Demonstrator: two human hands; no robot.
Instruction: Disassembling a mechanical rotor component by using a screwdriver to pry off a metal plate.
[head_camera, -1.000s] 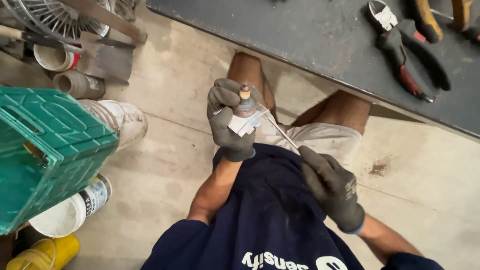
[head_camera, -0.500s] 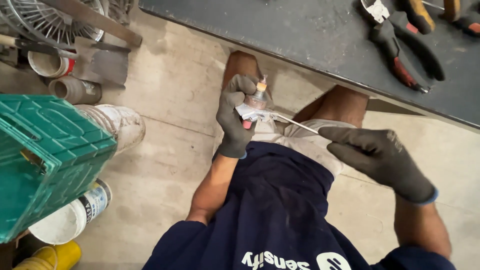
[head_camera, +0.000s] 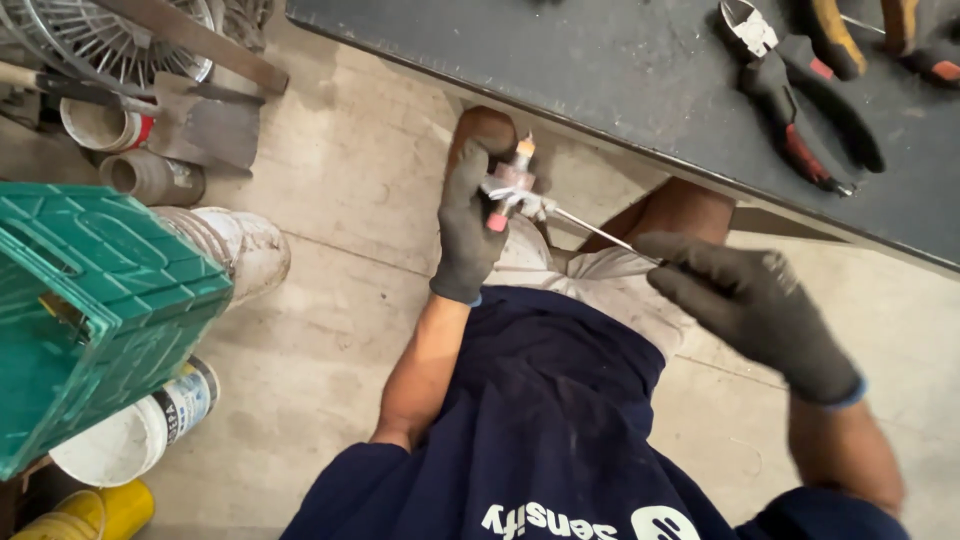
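Both my hands wear dark grey gloves. My left hand (head_camera: 468, 225) grips a small part with a white body, a red base and an orange tip (head_camera: 512, 180), held upright over my lap. A thin white strip (head_camera: 598, 230) runs from that part down and to the right. My right hand (head_camera: 750, 305) pinches the far end of the strip between thumb and fingers and holds it taut. I sit in a dark blue shirt and light shorts, knees under the edge of a dark workbench (head_camera: 600, 70).
Red-and-black handled pliers (head_camera: 800, 100) and orange-handled tools (head_camera: 850, 35) lie on the bench at the upper right. On the concrete floor at left are a green plastic crate (head_camera: 90, 300), white buckets (head_camera: 235, 250), a yellow container (head_camera: 90, 512), a can and a wire fan guard (head_camera: 100, 35).
My right hand has pulled away to the right and upward, drawing the thin strip out longer from the part. My left hand has kept the part in nearly the same place.
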